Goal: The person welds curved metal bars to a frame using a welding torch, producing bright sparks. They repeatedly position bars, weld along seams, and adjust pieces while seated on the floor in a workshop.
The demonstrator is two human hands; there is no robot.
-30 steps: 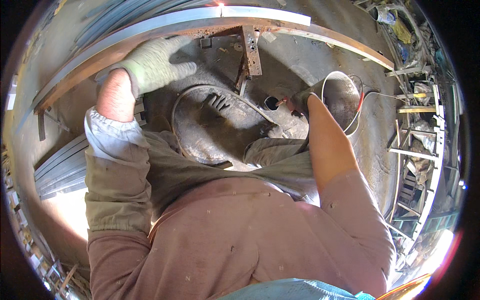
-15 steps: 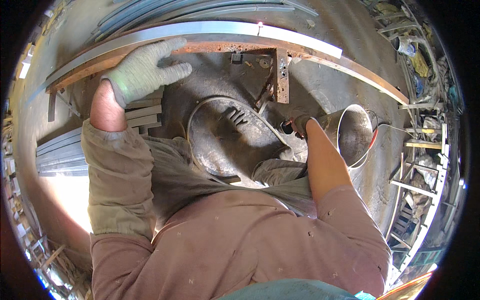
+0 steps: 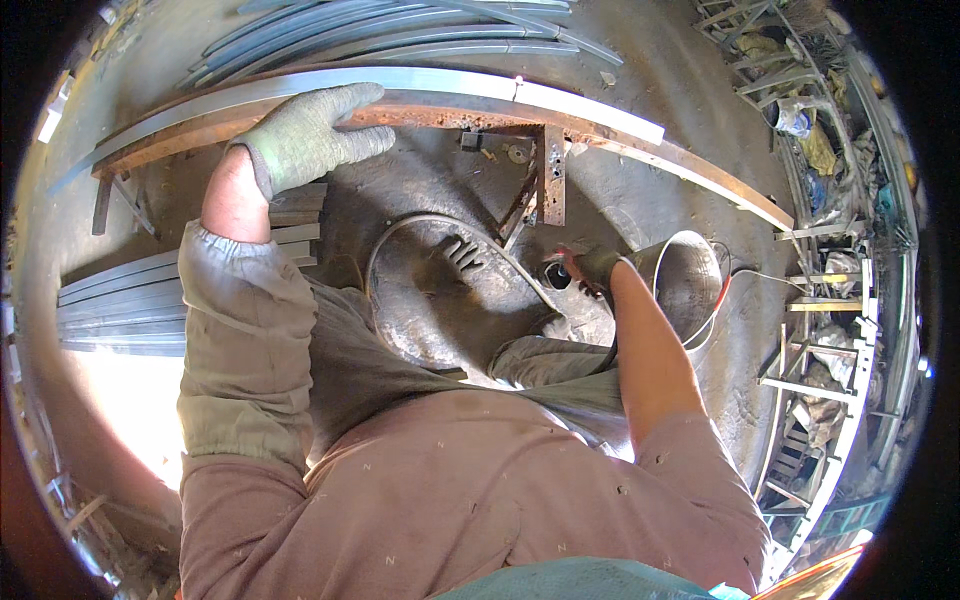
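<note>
I hold the gloved left hand [image 3: 318, 135] with thumb and fingers apart at a silver bar [image 3: 440, 83] lying along a rusty beam [image 3: 455, 117], contact unclear from my remote view. The right hand [image 3: 600, 272] sits low beside a grey cylindrical container [image 3: 693, 285]; I cannot tell whether its fingers are closed.

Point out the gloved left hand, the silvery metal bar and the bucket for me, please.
Gloved left hand [image 3: 304, 142]: head view, back of the hand.
Silvery metal bar [image 3: 440, 81]: head view, stretch left of its seam.
Bucket [image 3: 690, 287]: head view, inner wall.
</note>
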